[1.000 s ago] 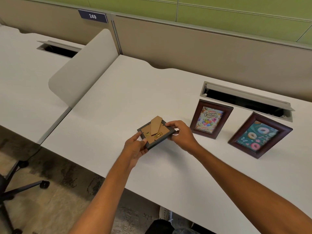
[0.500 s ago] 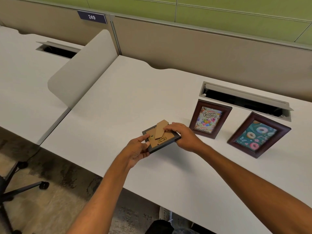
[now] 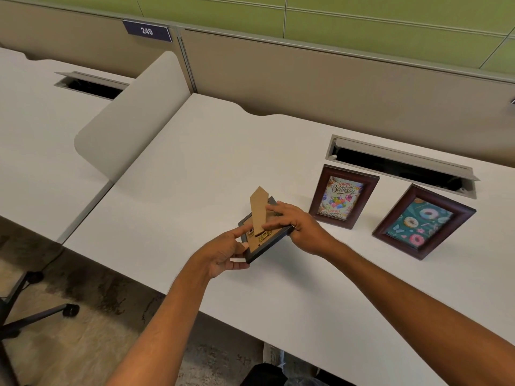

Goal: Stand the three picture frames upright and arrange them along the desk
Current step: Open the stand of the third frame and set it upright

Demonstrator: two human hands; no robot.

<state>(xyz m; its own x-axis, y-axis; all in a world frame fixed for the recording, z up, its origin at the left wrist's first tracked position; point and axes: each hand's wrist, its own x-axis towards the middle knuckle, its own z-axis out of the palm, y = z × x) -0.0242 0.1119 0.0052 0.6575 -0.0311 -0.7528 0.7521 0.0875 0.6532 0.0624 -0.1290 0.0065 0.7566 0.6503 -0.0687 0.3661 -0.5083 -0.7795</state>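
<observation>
White desk (image 3: 195,168) lies below: your left hand (image 3: 223,253) pinches the dark frame (image 3: 266,240) face-down; your right hand (image 3: 299,227) fingers close on its stand (image 3: 258,208), pointing away.

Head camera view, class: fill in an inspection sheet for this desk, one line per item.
Surface: white desk, bare apart from the frames.
Job's things: birthday frame and donut frame upright; dark frame held back-up, cardboard stand swung out.
Clutter: nothing seen.
Grippers: left hand and right hand both hold the dark frame.
Cables: nothing clearly seen; cable slot open.
Surroundings: beige partition, sign 249, chair base.
</observation>
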